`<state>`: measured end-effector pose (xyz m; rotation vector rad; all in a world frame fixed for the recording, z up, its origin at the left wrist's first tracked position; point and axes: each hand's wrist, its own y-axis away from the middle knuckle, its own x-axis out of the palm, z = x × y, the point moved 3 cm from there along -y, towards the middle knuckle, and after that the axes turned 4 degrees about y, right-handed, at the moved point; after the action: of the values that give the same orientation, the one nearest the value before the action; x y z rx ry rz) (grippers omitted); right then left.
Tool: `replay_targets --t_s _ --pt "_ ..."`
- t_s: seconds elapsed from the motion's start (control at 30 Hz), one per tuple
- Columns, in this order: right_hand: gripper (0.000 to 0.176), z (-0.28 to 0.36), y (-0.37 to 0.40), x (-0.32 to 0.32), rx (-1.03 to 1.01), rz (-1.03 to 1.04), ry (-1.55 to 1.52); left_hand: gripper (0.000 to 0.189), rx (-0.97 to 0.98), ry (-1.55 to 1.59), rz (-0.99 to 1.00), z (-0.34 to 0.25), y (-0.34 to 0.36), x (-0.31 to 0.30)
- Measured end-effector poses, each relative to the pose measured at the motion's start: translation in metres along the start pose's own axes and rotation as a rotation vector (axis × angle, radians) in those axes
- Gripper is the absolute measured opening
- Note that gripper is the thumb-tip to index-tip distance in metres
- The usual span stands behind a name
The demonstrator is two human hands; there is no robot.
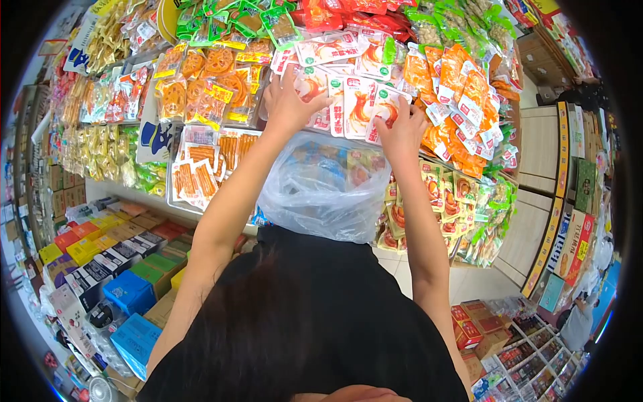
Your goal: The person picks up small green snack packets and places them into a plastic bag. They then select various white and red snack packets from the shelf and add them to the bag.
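White snack packets (360, 107) with red print and a picture of orange-red food lie overlapping in a display bin. My left hand (292, 107) rests on the left packets, its fingers and thumb spread apart. At the right end of the row, my right hand (402, 130) touches the edge of a packet, thumb and fingers apart. Neither hand is closed around a packet; some fingertips are partly hidden. Just below the hands hangs a clear plastic bag (315, 201), its mouth open against the bin's front, with colourful packets showing through it.
Orange snack packets (462, 107) are heaped on the right, lotus-root slice packs (207, 84) on the left. Sausage-like stick packs (201, 171) sit nearer, left of the bag. Stacked boxes (127, 288) fill the lower left; a shelf (569, 201) stands at right.
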<state>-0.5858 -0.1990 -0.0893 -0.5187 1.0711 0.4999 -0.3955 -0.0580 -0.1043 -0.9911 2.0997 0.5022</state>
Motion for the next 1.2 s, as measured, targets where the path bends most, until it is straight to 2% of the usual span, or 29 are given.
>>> replay_targets --t_s 0.07,0.2,0.27,0.33,0.37,0.4,0.47,0.5,0.73,0.8,0.93,1.03,1.17,1.2 --pt "0.072 0.001 0.004 -0.001 -0.028 -0.023 0.024 0.107 0.024 0.015 -0.079 0.002 0.003 0.000" --pt "0.076 0.003 0.004 -0.001 -0.055 -0.048 0.003 0.105 0.029 0.153 -0.099 0.000 -0.003 -0.010" --pt "0.076 0.006 0.001 0.003 -0.059 -0.052 -0.023 0.099 -0.112 0.334 -0.138 0.003 -0.001 -0.017" --pt "0.077 0.016 0.002 0.011 -0.121 -0.064 -0.076 0.096 -0.102 0.365 -0.152 0.019 -0.004 -0.007" --pt "0.079 0.021 0.001 0.011 -0.057 -0.002 -0.121 0.093 -0.095 0.399 -0.161 0.021 -0.004 -0.007" --pt "0.079 0.022 0.001 0.013 -0.059 0.001 -0.124 0.093 -0.097 0.396 -0.163 0.023 -0.005 -0.009" --pt "0.081 0.020 0.001 0.018 -0.019 -0.049 -0.103 0.090 -0.170 0.592 -0.065 0.026 -0.005 -0.009" --pt "0.083 0.017 0.001 0.021 -0.015 -0.016 -0.127 0.081 -0.174 0.603 -0.139 0.025 -0.004 -0.010" --pt "0.086 0.016 -0.005 0.028 0.014 0.071 -0.173 0.079 -0.201 0.554 0.079 0.021 -0.011 -0.012" --pt "0.088 0.019 -0.006 0.032 0.017 0.061 -0.120 0.059 -0.087 0.282 -0.113 0.030 -0.012 0.003" --pt "0.091 0.017 -0.017 0.017 0.117 0.191 -0.209 0.063 0.044 0.455 -0.182 0.038 -0.014 0.023" --pt "0.095 0.014 -0.018 0.023 0.160 0.195 -0.181 0.067 -0.215 0.586 -0.085 0.032 -0.015 0.011" --pt "0.095 0.017 -0.016 0.027 0.184 0.163 -0.219 0.071 -0.139 0.383 -0.127 0.038 -0.017 0.010" --pt "0.095 0.016 -0.014 0.033 0.162 0.116 -0.212 0.073 -0.135 0.373 -0.073 0.036 -0.018 0.006"
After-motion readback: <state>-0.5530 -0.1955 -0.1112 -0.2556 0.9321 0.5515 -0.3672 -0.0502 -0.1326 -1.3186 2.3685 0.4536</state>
